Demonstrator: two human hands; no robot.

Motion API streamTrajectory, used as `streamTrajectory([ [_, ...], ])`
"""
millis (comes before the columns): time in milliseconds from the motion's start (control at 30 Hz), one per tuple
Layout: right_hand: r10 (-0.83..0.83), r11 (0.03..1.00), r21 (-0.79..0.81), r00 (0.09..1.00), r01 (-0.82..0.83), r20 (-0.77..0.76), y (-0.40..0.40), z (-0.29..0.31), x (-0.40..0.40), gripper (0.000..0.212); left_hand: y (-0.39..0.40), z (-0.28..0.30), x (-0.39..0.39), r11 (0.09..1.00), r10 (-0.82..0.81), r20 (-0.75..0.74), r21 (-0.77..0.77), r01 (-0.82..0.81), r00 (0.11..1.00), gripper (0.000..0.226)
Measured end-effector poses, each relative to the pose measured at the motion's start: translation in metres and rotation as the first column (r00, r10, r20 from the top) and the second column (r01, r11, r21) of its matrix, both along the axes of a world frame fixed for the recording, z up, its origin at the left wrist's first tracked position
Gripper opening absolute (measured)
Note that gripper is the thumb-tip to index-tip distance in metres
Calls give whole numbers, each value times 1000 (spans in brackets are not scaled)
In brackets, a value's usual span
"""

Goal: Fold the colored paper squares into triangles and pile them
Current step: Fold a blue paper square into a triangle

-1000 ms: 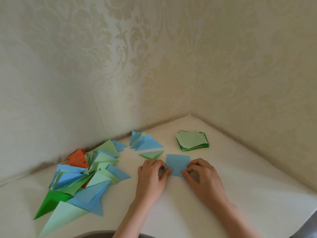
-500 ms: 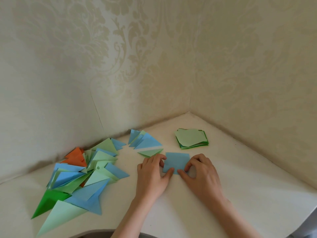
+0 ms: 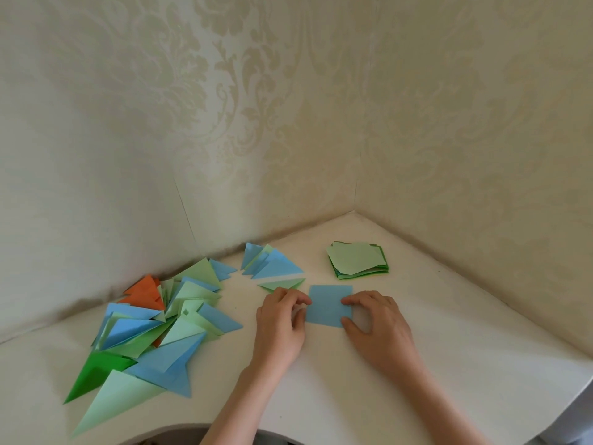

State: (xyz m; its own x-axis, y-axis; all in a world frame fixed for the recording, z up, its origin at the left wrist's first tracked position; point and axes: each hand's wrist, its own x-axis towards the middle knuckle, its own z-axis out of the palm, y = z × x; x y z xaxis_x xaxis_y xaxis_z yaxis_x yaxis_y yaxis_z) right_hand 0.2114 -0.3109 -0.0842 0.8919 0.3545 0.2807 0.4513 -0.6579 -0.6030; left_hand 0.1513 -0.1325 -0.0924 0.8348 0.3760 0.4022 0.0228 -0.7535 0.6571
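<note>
A blue paper square (image 3: 330,304) lies flat on the white table (image 3: 449,348) in front of me. My left hand (image 3: 280,322) pinches its left edge with curled fingers. My right hand (image 3: 375,326) holds its right side, thumb at the near right corner and fingertips on top. A stack of green squares (image 3: 357,260) sits behind it to the right. A big pile of folded triangles (image 3: 154,326), blue, green and orange, spreads at the left. A smaller group of blue and green triangles (image 3: 272,263) lies behind my left hand.
Patterned walls (image 3: 449,123) meet in a corner just behind the table. The table's curved front edge (image 3: 179,428) runs near my forearms, and its right edge drops off at the far right.
The blue square has been turned a little and lies straighter. Both hands shifted along its sides, the right thumb now at the near right corner.
</note>
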Motion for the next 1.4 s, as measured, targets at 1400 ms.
streamTrajectory([
  [1400,-38,998,-39,999,40,38,9,-2,2,30,-26,5,-4,991,126,23,47,-127,992,26],
])
